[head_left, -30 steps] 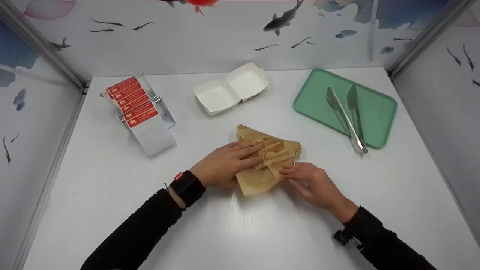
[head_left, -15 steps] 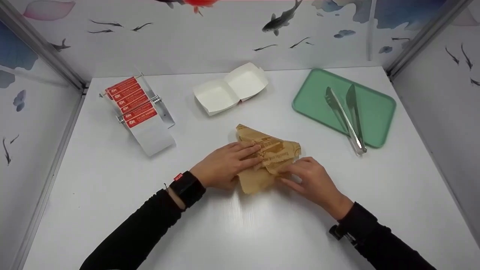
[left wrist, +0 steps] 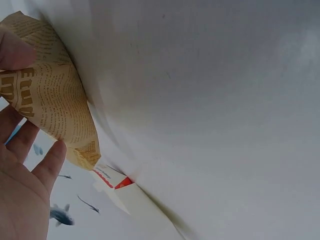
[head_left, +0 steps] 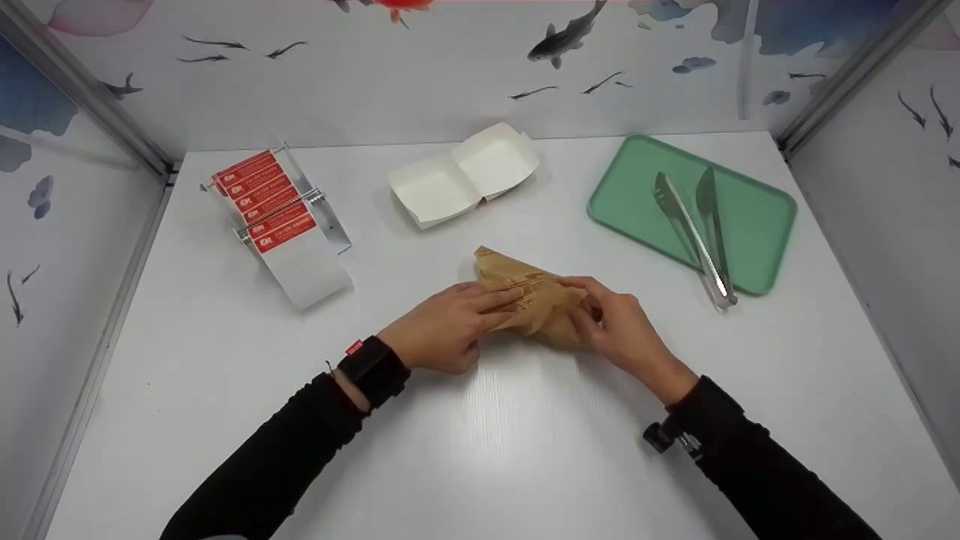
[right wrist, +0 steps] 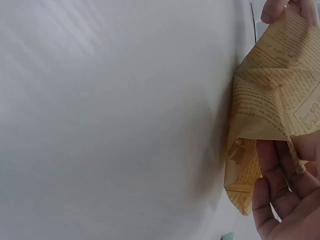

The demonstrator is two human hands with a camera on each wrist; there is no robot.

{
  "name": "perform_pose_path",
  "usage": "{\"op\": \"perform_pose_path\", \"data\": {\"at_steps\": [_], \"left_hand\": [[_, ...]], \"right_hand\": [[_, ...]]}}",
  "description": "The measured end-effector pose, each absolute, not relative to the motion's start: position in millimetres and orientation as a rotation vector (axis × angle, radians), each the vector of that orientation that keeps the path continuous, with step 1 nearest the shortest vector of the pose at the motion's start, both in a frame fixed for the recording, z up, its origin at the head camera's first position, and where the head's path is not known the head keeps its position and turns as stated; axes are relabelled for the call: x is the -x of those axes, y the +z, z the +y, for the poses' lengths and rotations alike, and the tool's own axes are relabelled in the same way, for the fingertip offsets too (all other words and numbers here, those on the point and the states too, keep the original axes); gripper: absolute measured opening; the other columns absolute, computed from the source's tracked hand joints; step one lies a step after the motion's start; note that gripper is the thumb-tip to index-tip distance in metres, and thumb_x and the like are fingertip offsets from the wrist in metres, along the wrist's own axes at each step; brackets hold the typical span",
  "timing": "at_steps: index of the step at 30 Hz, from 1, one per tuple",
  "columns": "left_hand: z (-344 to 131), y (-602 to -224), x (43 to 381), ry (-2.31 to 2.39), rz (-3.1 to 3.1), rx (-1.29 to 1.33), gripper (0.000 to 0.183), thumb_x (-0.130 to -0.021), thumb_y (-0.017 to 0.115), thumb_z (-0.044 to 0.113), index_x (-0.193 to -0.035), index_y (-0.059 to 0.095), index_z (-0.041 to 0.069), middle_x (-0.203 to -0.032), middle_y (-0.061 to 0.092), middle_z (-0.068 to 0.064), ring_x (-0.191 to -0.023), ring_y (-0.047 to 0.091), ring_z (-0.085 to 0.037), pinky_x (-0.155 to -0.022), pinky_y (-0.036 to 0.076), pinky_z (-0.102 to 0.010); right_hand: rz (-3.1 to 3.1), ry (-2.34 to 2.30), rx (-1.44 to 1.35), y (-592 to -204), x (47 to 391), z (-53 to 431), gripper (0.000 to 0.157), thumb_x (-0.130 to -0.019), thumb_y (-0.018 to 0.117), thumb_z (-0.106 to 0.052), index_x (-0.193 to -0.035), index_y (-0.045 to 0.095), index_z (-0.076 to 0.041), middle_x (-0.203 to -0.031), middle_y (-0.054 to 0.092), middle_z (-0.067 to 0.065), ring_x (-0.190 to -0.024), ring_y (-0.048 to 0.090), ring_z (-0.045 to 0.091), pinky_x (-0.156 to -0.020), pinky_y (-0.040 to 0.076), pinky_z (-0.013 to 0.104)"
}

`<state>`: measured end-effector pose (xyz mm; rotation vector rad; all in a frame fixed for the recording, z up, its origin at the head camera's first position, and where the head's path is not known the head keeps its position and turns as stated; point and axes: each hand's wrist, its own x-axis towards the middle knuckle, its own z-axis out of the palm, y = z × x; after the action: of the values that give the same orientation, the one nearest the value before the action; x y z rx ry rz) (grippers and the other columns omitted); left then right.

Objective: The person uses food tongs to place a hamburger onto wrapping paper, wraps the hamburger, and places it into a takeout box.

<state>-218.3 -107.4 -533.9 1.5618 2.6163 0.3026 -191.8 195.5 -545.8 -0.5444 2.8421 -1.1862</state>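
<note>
A brown wrapping paper [head_left: 541,321] with printed lettering lies folded in a bulky packet at the middle of the table; whatever is inside is hidden. My left hand [head_left: 448,328] rests on its left side with fingers extended over the top. In the left wrist view, the fingers of the left hand [left wrist: 25,175] lie straight along the paper [left wrist: 60,102]. At the right end, my right hand [head_left: 624,330] pinches a flap of the paper. The right wrist view has fingers of that hand [right wrist: 295,200] tucked under the flap of the paper [right wrist: 260,107], thumb above.
Behind the packet stands an opened white paper box [head_left: 435,191]. To the back left is a label dispenser [head_left: 270,202] with red-and-white labels and a hanging strip. Metal tongs [head_left: 694,236] lie across a green tray [head_left: 757,217] at the back right, their end past its front edge.
My right hand has moved up and inward, folding the lower flap of the wrapping paper over the packet. My left hand has stayed nearly in place on the paper.
</note>
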Motion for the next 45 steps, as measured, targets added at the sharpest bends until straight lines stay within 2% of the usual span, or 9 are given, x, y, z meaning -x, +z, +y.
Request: {"op": "perform_pose_path", "data": {"at_steps": [7,11,15,21,24,30,33,39,45], "left_hand": [[-107.7,-535.5,218.7,0.333,2.606,-1.522,0.072,-0.092,0.058,0.003,-0.161,0.052,0.024,-0.175,0.037,-0.003,-0.161,0.038,-0.026,-0.125,0.041,-0.055],[-107.4,-537.2,220.1,0.292,2.625,-1.558,0.062,-0.092,0.059,0.002,-0.153,0.06,0.016,-0.168,0.048,-0.007,-0.16,0.04,-0.027,-0.123,0.044,-0.053],[-107.0,-537.9,221.1,0.269,2.644,-1.588,0.054,-0.089,0.06,0.004,-0.142,0.067,0.009,-0.155,0.059,-0.013,-0.156,0.045,-0.03,-0.122,0.045,-0.05],[-109.1,-539.2,221.8,0.348,2.637,-1.594,0.065,-0.085,0.06,0.004,-0.148,0.063,0.016,-0.157,0.058,-0.012,-0.154,0.047,-0.03,-0.12,0.046,-0.053],[-109.6,-539.8,221.7,0.344,2.631,-1.586,0.063,-0.088,0.06,0.005,-0.149,0.063,0.018,-0.157,0.058,-0.012,-0.154,0.047,-0.029,-0.12,0.047,-0.053],[-110.5,-541.7,220.9,0.308,2.654,-1.608,0.05,-0.096,0.06,0.008,-0.145,0.066,0.012,-0.157,0.058,-0.013,-0.154,0.048,-0.03,-0.118,0.048,-0.052],[-111.0,-542.8,220.3,0.367,2.666,-1.624,0.047,-0.1,0.056,0.008,-0.145,0.066,0.018,-0.153,0.061,-0.012,-0.152,0.051,-0.032,-0.117,0.05,-0.052],[-114.3,-547.4,221.2,0.408,2.67,-1.591,0.05,-0.102,0.056,0.01,-0.152,0.056,0.007,-0.158,0.057,-0.018,-0.154,0.049,-0.033,-0.119,0.048,-0.05],[-116.5,-550.4,223.6,0.578,2.621,-1.539,0.055,-0.1,0.063,0.008,-0.15,0.046,-0.006,-0.158,0.054,-0.025,-0.144,0.058,-0.035,-0.12,0.047,-0.047]], "right_hand": [[2.848,-1.12,0.743,-539.2,193.4,184.4,0.035,-0.098,0.079,-0.018,-0.132,0.073,-0.015,-0.119,0.072,0.005,-0.104,0.065,0.021,-0.09,0.054,0.039],[2.924,-1.114,0.88,-540.1,198.3,174.9,0.026,-0.099,0.08,-0.024,-0.122,0.081,-0.012,-0.129,0.074,0.009,-0.121,0.069,0.029,-0.104,0.057,0.046],[2.913,-1.2,0.818,-541.1,203.7,170.7,0.02,-0.102,0.075,-0.017,-0.117,0.082,-0.005,-0.121,0.08,0.013,-0.117,0.076,0.031,-0.102,0.06,0.049],[2.888,-1.24,0.664,-540.6,208.4,169.5,0.019,-0.099,0.077,-0.011,-0.115,0.078,-0.001,-0.111,0.08,0.014,-0.111,0.076,0.032,-0.1,0.059,0.049],[2.905,-1.22,0.644,-540.9,208.5,169.2,0.021,-0.099,0.077,-0.011,-0.118,0.074,-0.002,-0.112,0.079,0.013,-0.111,0.075,0.031,-0.099,0.059,0.049],[2.96,-1.208,0.674,-542.5,207.5,166.3,0.018,-0.101,0.076,-0.024,-0.1,0.076,-0.006,-0.092,0.077,0.007,-0.085,0.07,0.02,-0.077,0.056,0.037],[2.986,-1.212,0.649,-543.0,207.7,164.5,0.019,-0.101,0.077,-0.024,-0.094,0.075,-0.006,-0.087,0.075,0.007,-0.079,0.065,0.018,-0.073,0.052,0.032],[2.956,-1.247,0.587,-543.6,209.0,161.0,0.009,-0.1,0.076,-0.01,-0.103,0.07,-0.004,-0.102,0.078,0.01,-0.099,0.075,0.022,-0.088,0.062,0.037],[3.004,-1.166,0.693,-546.6,207.3,158.8,0.021,-0.102,0.071,-0.004,-0.123,0.069,-0.001,-0.116,0.075,0.015,-0.113,0.074,0.029,-0.099,0.061,0.045]]}}
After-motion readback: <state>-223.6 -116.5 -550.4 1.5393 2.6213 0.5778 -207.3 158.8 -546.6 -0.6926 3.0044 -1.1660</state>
